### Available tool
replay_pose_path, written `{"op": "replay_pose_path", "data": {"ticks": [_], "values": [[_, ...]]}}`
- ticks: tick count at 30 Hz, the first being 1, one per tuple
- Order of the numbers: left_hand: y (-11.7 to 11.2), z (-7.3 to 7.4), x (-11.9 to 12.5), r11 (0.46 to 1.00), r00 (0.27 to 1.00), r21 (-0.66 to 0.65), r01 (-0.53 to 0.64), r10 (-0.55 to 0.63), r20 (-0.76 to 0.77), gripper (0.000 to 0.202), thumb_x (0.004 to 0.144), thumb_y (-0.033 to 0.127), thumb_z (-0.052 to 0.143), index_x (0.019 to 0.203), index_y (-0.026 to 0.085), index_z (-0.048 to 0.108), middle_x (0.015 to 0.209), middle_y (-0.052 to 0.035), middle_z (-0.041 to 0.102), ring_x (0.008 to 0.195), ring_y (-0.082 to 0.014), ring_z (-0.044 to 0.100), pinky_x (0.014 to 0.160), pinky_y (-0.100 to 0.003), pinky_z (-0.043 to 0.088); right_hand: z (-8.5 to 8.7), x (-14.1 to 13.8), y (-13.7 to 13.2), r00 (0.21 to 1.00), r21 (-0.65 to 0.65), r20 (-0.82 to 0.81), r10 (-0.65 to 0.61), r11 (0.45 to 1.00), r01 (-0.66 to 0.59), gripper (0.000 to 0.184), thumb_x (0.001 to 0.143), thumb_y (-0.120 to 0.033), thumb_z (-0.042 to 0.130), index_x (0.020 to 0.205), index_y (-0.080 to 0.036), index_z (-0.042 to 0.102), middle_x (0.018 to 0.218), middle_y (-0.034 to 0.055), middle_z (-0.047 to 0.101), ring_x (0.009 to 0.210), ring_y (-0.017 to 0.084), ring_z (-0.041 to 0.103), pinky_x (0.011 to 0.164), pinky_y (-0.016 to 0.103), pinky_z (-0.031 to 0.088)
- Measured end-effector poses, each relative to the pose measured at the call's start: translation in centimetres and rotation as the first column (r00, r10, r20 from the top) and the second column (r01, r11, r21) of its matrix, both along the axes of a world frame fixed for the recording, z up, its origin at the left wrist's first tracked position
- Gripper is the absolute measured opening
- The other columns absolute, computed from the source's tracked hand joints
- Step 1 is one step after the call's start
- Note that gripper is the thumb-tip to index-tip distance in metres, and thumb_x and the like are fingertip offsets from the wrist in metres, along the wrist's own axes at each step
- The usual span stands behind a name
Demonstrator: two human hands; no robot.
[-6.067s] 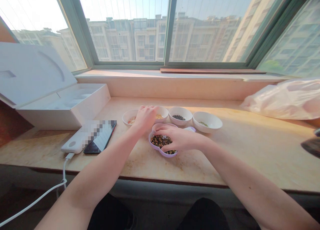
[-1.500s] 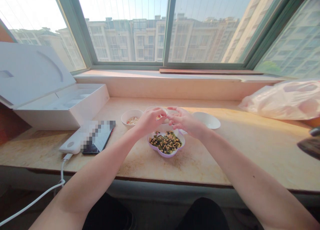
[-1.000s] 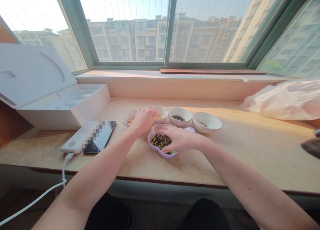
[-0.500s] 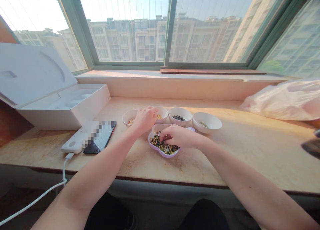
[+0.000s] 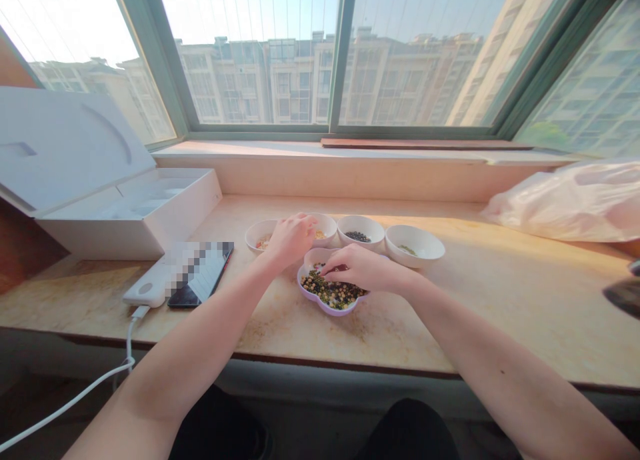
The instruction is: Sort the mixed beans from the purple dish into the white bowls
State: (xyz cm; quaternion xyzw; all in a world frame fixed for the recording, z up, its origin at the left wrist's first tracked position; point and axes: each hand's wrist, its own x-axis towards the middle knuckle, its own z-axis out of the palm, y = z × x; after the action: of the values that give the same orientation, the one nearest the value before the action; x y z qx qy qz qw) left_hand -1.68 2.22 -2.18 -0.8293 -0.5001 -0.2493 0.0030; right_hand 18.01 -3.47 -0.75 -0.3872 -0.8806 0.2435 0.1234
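My right hand (image 5: 357, 268) is over a lilac-rimmed, scalloped bowl (image 5: 336, 311) of mixed beans (image 5: 333, 292), yellow, green and dark. Its thumb and fingertips come together at the beans; anything pinched there is too small to name. My left hand (image 5: 291, 239) hovers, fingers curled, at the near side of a white bowl (image 5: 327, 225) with pale yellow beans (image 5: 320, 235). What its fingertips may hold is hidden. To its left is a white bowl (image 5: 251, 237) with reddish-pale bits. Further right stand a bowl of black beans (image 5: 359, 236) and a bowl with a few green beans (image 5: 407, 250).
An open white box (image 5: 140, 213) stands at the left. In front of it lie a white power bank (image 5: 147, 290) with a cable and a phone (image 5: 210, 273). A plastic bag (image 5: 575, 200) rests at the right, below the window. The table's front edge is close to my knees.
My right hand has lifted slightly out of the beans, its fingers straighter, and more of the bowl's contents show. The left hand has barely moved.
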Motion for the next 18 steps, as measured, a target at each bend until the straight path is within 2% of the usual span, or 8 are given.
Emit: {"op": "replay_pose_path", "data": {"ticks": [3,6,9,11,13,16,18], "values": [[-0.1,0.1,0.0,1.0,1.0,0.01,0.013,-0.013,0.011,0.032,0.1,0.021,0.05,0.121,0.02,0.074,0.123,-0.0097,0.074,0.11,-0.0254,0.069,0.102,-0.041,0.05,0.4,0.3,0.0,0.999,0.001,-0.017,-0.033,0.999,0.033,0.024,0.095,-0.03,0.062,0.094,-0.021,0.085,0.092,0.0044,0.083,0.08,0.02,0.071,0.074,0.031,0.05],[-0.4,0.5,-0.1,0.999,0.998,0.004,0.048,-0.048,0.037,0.03,0.1,0.02,0.05,0.117,0.02,0.076,0.118,-0.0093,0.074,0.104,-0.0233,0.07,0.097,-0.038,0.052,0.8,0.8,0.4,0.989,0.059,-0.089,-0.119,0.99,0.124,0.028,0.097,-0.033,0.06,0.09,-0.019,0.083,0.086,0.004,0.081,0.076,0.018,0.068,0.07,0.03,0.047],[-1.2,1.2,0.0,0.979,0.98,-0.036,0.199,-0.197,0.038,0.028,0.1,0.018,0.05,0.107,0.02,0.077,0.11,-0.0073,0.075,0.098,-0.0204,0.07,0.09,-0.033,0.053,1.0,1.6,1.2,0.95,0.167,-0.166,-0.265,0.942,0.292,0.028,0.097,-0.032,0.059,0.091,-0.019,0.083,0.084,0.0036,0.08,0.076,0.019,0.068,0.072,0.03,0.046],[-2.0,1.6,0.2,0.939,0.943,-0.085,0.332,-0.334,-0.009,0.026,0.097,0.014,0.052,0.099,0.021,0.078,0.102,-0.0053,0.075,0.095,-0.0194,0.07,0.088,-0.031,0.053,1.0,2.2,1.9,0.914,0.251,-0.187,-0.361,0.882,0.399,0.027,0.097,-0.03,0.058,0.093,-0.02,0.083,0.088,0.0045,0.081,0.079,0.02,0.069,0.076,0.031,0.047],[-3.0,1.9,0.5,0.892,0.898,-0.165,0.422,-0.436,-0.058,0.023,0.096,0.016,0.056,0.099,0.022,0.078,0.099,-0.0036,0.075,0.089,-0.0179,0.07,0.083,-0.029,0.053,0.7,2.9,2.6,0.875,0.312,-0.176,-0.45,0.818,0.484,0.027,0.097,-0.026,0.057,0.097,-0.02,0.083,0.097,0.0067,0.082,0.084,0.022,0.07,0.081,0.032,0.049],[-4.2,1.9,0.9,0.815,0.821,-0.251,0.522,-0.56,-0.11,0.015,0.093,0.024,0.067,0.103,0.025,0.077,0.107,-0.0034,0.075,0.095,-0.0192,0.072,0.085,-0.029,0.053,0.3,3.7,3.4,0.816,0.349,-0.142,-0.561,0.743,0.572,0.03,0.097,-0.02,0.054,0.108,-0.019,0.082,0.112,0.0098,0.081,0.097,0.025,0.072,0.09,0.035,0.051],[-4.6,1.7,1.2,0.783,0.789,-0.283,0.554,-0.602,-0.122,0.016,0.089,0.03,0.074,0.104,0.024,0.076,0.116,-0.0051,0.074,0.102,-0.0217,0.072,0.089,-0.031,0.054,0.1,4.1,3.7,0.799,0.352,-0.124,-0.589,0.727,0.59,0.033,0.097,-0.016,0.052,0.113,-0.018,0.08,0.12,0.011,0.079,0.107,0.026,0.071,0.097,0.036,0.05]]}}
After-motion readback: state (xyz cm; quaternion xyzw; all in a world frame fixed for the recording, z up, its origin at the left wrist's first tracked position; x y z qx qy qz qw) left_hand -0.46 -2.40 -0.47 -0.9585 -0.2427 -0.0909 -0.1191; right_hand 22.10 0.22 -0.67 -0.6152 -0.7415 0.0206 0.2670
